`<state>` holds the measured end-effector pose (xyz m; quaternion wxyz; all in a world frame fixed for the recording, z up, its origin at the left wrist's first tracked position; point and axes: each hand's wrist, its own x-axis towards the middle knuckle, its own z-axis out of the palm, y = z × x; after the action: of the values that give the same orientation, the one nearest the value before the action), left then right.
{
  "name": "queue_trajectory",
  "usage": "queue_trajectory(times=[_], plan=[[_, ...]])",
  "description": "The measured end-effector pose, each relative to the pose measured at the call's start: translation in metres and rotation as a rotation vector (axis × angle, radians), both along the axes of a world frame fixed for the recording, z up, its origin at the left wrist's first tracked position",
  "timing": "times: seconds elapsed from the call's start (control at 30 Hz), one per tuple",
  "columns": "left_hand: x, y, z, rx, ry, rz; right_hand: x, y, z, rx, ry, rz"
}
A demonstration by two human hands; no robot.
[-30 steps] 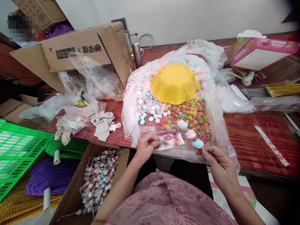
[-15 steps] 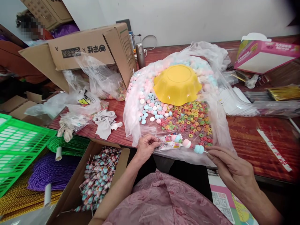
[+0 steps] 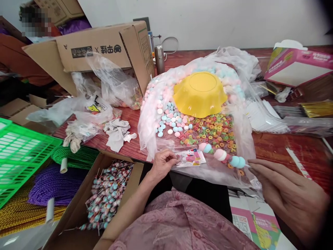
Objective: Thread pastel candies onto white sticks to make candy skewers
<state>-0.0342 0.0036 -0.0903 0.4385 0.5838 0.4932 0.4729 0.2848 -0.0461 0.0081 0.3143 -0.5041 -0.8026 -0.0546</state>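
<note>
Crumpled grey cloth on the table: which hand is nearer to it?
Left. The left hand, at the printed packets, is right of the grey cloth, lower in view; the right hand, holding the candy stick, is much farther right.

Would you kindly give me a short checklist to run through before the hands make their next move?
1. Right hand gripping the end of the candy skewer: ok.
2. Left hand on the edge of the printed packets: ok, fingertips touch them.
3. Candy skewer wrapped: not ok, it is uncovered.
4. A packet mouth open: cannot tell, too small to see.
5. Yellow bowl out of both hands' way: ok, upside down beyond them.
6. Cardboard box beside the left arm open on top: ok, with candy sticks piled inside.
</note>
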Motion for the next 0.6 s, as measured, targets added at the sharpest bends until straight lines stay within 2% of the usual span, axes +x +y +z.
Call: queue_trajectory(times=[0.1,0.2,0.37,0.47,0.6], plan=[[0.001,0.002,0.001,-0.085,-0.040,0.001,-0.003,-0.007,-0.014,0.065,0.007,0.028],[0.001,0.003,0.002,-0.129,-0.048,0.001,-0.011,-0.010,-0.036,0.159,0.040,0.026],[0.000,0.004,0.001,-0.112,-0.018,0.018,-0.017,-0.012,-0.068,0.137,0.084,0.035],[0.000,0.005,0.000,-0.083,0.010,0.021,-0.012,-0.013,-0.074,0.108,0.077,0.071],[0.000,0.004,0.001,-0.073,0.016,0.020,-0.004,-0.013,-0.073,0.106,-0.003,0.171]])
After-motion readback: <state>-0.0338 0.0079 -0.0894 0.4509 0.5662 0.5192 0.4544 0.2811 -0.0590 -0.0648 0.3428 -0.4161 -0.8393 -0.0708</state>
